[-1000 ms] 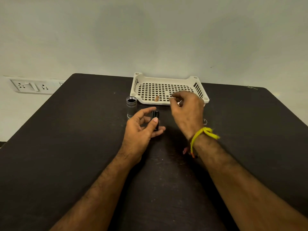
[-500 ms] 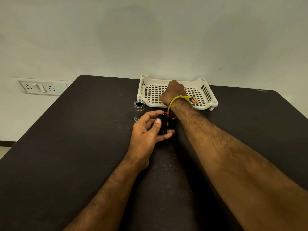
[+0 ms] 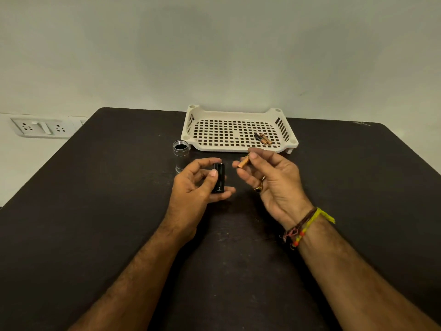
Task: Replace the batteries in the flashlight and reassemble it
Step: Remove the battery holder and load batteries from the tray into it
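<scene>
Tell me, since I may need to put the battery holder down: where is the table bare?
Bare: the table left of the left hand and flashlight body; also right of the right hand, below the tray's corner. Crowded: between both hands and the tray, where holder and battery sit.

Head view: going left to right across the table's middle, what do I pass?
Wall socket plate → silver flashlight tube → black battery holder in left hand → battery in right hand
</scene>
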